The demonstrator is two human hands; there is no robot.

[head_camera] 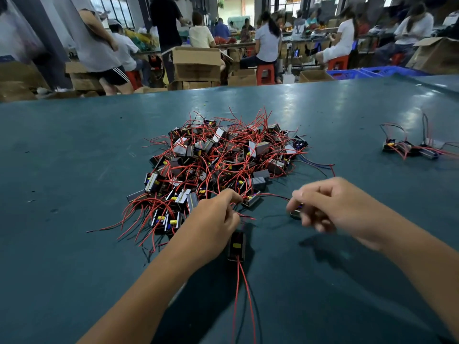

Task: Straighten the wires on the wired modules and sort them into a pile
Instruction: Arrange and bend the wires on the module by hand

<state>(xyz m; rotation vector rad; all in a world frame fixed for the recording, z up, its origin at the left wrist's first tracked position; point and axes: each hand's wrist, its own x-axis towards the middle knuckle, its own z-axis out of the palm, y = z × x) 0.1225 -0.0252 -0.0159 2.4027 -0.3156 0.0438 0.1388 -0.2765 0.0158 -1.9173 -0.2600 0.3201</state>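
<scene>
A tangled heap of small black wired modules point(218, 160) with red and black wires lies in the middle of the green table point(74, 170). My left hand point(213, 217) holds one black module point(237, 245) whose red wires trail straight toward me, while its fingertips reach to the heap's near edge beside another module point(252, 201). My right hand point(323, 207) has curled fingers pinching a small module point(295, 214) just right of the heap; a dark wire runs from it toward the left hand. A small group of sorted modules point(409, 147) lies at the far right.
Beyond the table's far edge stand cardboard boxes point(196, 63), red stools point(265, 74) and blue crates point(367, 72). Several people sit and stand at other benches behind.
</scene>
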